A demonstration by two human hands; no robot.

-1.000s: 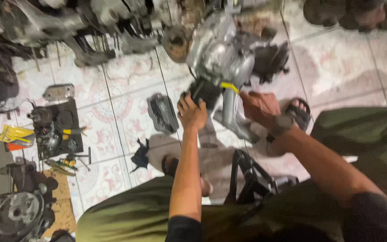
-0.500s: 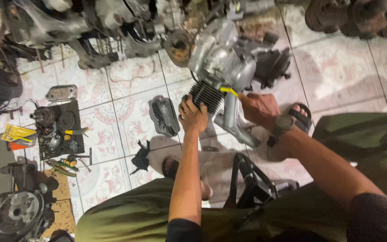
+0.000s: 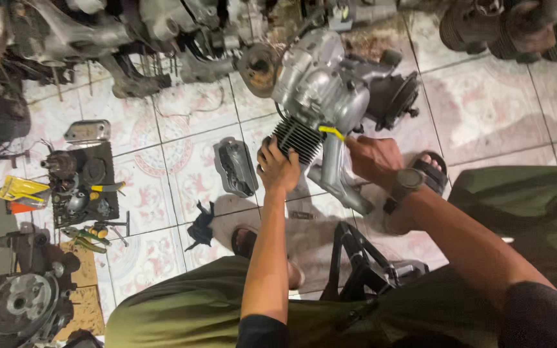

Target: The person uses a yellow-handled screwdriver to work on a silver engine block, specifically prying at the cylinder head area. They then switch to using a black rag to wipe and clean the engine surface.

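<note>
A silver motorcycle engine (image 3: 320, 87) with a black finned cylinder (image 3: 296, 138) lies on the tiled floor ahead of me. My left hand (image 3: 277, 169) grips the near edge of the finned cylinder. My right hand (image 3: 372, 159) holds a yellow-handled tool (image 3: 331, 131) against the engine's side, just above a grey metal arm (image 3: 333, 177) that sticks out toward me. A watch sits on my right wrist. Whatever the tool's tip touches is hidden by the engine.
A grey engine cover (image 3: 233, 166) lies on the floor left of my left hand. Further left are a black tray of parts (image 3: 82, 187), pliers (image 3: 85, 235) and a yellow packet (image 3: 20, 190). More engines line the back (image 3: 98, 32) and lower left (image 3: 14, 306). A black stand (image 3: 359, 264) sits between my knees.
The view has shifted slightly, so the engine sits lower and closer. Both hands stay on the engine in the same grip.
</note>
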